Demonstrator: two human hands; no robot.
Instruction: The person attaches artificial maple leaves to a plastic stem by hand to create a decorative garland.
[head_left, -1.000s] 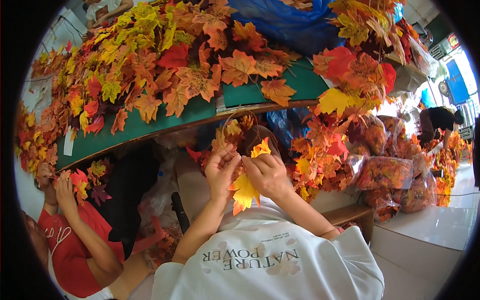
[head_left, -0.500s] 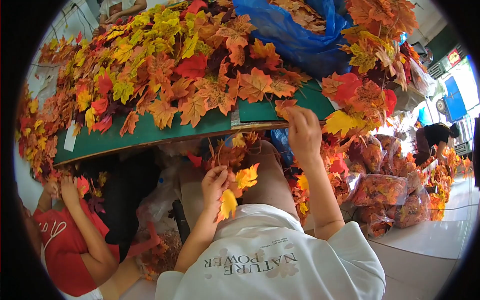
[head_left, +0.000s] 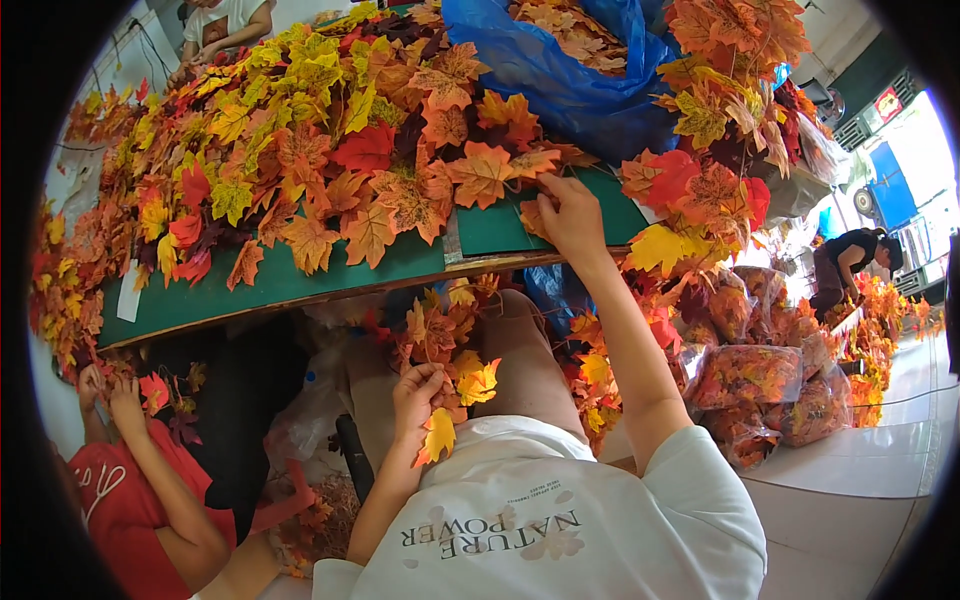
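My left hand point(head_left: 415, 395) is over my lap, shut on a sprig of artificial maple leaves point(head_left: 470, 385) in yellow and orange. My right hand point(head_left: 572, 215) is stretched up to the near edge of the green table point(head_left: 300, 282). Its fingers pinch a small orange leaf point(head_left: 528, 216) at the rim of a big heap of red, orange and yellow leaves point(head_left: 330, 150).
A blue plastic bag point(head_left: 580, 85) of leaves lies on the table behind the heap. Clear bags of leaves point(head_left: 750, 375) are stacked on the floor to the right. A person in red point(head_left: 130, 505) works at lower left. Another person in black point(head_left: 850, 262) bends at far right.
My right hand left the sprig and rose to the table edge, reaching the leaf heap. My left hand sank lower with the sprig.
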